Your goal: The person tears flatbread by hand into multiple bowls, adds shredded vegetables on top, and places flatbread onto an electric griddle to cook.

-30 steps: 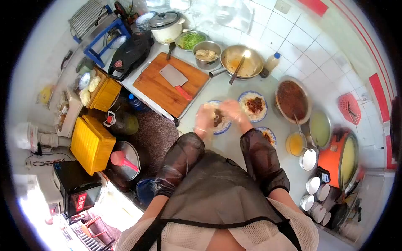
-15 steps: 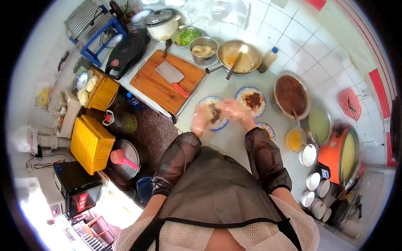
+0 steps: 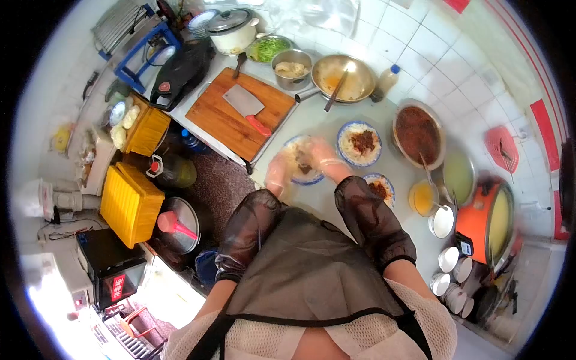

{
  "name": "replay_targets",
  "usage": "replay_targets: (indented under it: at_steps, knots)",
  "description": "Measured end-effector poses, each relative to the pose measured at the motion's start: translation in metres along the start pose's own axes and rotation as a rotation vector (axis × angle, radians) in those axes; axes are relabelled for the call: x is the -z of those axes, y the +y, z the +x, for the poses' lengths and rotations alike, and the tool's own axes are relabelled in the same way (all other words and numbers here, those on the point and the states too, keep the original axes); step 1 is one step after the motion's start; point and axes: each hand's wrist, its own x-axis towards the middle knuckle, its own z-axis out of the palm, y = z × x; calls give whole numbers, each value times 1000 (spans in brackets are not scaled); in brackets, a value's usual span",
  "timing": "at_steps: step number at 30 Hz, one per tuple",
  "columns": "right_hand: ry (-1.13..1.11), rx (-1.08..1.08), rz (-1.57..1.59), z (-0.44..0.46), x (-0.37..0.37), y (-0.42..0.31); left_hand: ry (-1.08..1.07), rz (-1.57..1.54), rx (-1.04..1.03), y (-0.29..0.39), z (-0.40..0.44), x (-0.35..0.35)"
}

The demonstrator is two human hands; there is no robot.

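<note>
A blue-rimmed plate of pale food with a dark patch in its middle (image 3: 302, 174) stands before me on the counter. At its left edge is my left hand (image 3: 277, 173), in a clear plastic glove; blur hides how its fingers lie. My right hand (image 3: 327, 157), gloved too, is over the plate's right side, its fingers smeared by motion. Just beyond it sits a second blue-rimmed plate (image 3: 359, 157) with white food and a dark red topping. Nearer me on the right is a third such plate (image 3: 379, 185).
A cleaver (image 3: 243, 102) lies on the wooden cutting board (image 3: 210, 111). Behind are a wok (image 3: 358, 77), a steel pot of pale pieces (image 3: 292, 70) and a bottle (image 3: 386, 83). To the right stand a basin of red sauce (image 3: 415, 133), a yellow-liquid container (image 3: 422, 199) and an orange pot (image 3: 472, 227).
My hands have moved apart and a little toward me. The right hand has drawn back, showing more of the middle of the first plate and the third plate.
</note>
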Motion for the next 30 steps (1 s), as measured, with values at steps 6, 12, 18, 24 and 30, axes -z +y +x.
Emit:
replay_targets:
  at_steps: [6, 12, 18, 24, 30]
  knots:
    - [-395, -628, 657, 9, 52, -35, 12, 437, -301, 2, 0, -3]
    - [-482, -265, -16, 2, -6, 19, 75, -137, 272, 74, -30, -28]
    - [-188, -545, 603, 0, 49, -40, -1, 706, -331, -22, 2, -22]
    - [-239, -891, 894, -1, 42, 8, -18, 702, -346, 37, -14, -17]
    - [-223, -458, 597, 1, 27, -24, -65, 521, -179, 38, -18, -22]
